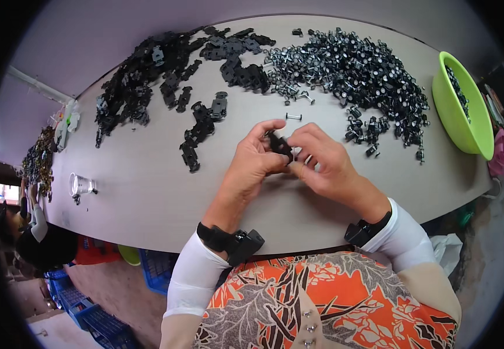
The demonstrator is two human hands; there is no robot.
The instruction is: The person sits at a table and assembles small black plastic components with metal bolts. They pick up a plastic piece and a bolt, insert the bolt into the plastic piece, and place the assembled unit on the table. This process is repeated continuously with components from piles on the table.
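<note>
Above the near middle of the table, my left hand grips a black plastic toy car chassis between thumb and fingers. My right hand meets it from the right, thumb and fingers closed in a pinch at the chassis's edge; what they pinch is hidden by the fingers. Just beyond both hands lies a single wheel axle, a short metal rod with a black wheel at each end. A loose trail of black chassis lies to the left of my left hand.
A big heap of wheel axles spreads across the back right, and a pile of black chassis covers the back left. A green basin stands at the right edge. At the left are a clear plastic cup and another person.
</note>
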